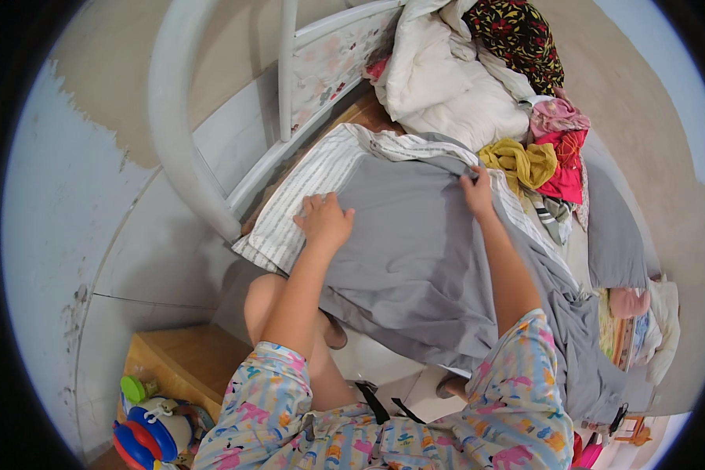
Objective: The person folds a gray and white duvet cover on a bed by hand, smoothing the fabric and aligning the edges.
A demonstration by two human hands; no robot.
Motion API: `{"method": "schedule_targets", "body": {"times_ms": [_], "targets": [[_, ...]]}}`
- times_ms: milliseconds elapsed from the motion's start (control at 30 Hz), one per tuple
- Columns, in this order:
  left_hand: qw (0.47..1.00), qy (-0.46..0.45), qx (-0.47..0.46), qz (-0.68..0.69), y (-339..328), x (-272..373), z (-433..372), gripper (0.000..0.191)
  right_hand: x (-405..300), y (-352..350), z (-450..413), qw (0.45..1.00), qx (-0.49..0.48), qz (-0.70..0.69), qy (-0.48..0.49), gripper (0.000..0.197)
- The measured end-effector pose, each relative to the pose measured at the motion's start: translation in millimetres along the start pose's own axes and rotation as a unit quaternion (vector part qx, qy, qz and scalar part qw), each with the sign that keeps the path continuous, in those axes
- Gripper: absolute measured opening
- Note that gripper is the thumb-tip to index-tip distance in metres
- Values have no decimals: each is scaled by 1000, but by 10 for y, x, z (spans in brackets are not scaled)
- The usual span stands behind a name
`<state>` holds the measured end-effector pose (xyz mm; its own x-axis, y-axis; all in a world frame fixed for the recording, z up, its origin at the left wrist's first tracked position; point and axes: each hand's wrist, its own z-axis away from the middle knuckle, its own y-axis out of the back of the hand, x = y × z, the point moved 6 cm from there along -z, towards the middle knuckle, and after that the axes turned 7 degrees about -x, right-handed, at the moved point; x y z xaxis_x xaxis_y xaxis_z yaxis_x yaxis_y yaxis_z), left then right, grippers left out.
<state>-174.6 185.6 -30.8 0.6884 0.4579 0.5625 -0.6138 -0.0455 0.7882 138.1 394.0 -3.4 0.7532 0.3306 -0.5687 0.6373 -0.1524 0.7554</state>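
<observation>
A grey cloth (399, 217), likely a duvet cover or sheet, is spread over the bed in front of me, with wrinkles and folds along its near side. Its left and far borders show a white-and-grey striped fabric (329, 167). My left hand (327, 220) rests palm down where stripes meet grey, its fingers apart. At the far right edge of the cloth, my right hand (477, 191) touches a fold with bent fingers. Whether those fingertips pinch the fabric is hard to tell. More grey fabric trails down toward the lower right.
A white metal bed frame (170, 106) curves up at left. Beyond the cloth lie a white quilt (446, 88), a black floral cloth (520, 44), yellow (520, 161) and red garments (564, 170), and a grey pillow (614, 229). A wooden cabinet (194, 352) with toys (153, 429) stands lower left.
</observation>
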Motion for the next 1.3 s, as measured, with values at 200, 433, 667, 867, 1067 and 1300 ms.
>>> {"method": "schedule_targets", "body": {"times_ms": [200, 433, 667, 867, 1067, 1300], "targets": [[999, 11, 31, -36, 133, -246, 45, 47, -1492, -579, 666, 976, -64, 121, 170, 48], [999, -14, 49, 0, 123, -250, 6, 44, -1603, -1219, 326, 962, -197, 153, 108, 24], [997, -13, 73, 18, 277, -359, 95, 48, -1980, -1203, -12, 977, -74, 126, 155, 11], [991, -14, 130, 18, 416, -339, 93, 45, -1762, -1244, -432, 993, 4, -15, 114, 11], [989, 20, 146, 15, 421, -492, 15, 48, -1467, -1436, 197, 982, -93, -104, 131, 34], [994, 48, 84, 59, 614, -880, 135, 49, -1822, -301, 2491, 983, -91, -125, 103, 24]]}}
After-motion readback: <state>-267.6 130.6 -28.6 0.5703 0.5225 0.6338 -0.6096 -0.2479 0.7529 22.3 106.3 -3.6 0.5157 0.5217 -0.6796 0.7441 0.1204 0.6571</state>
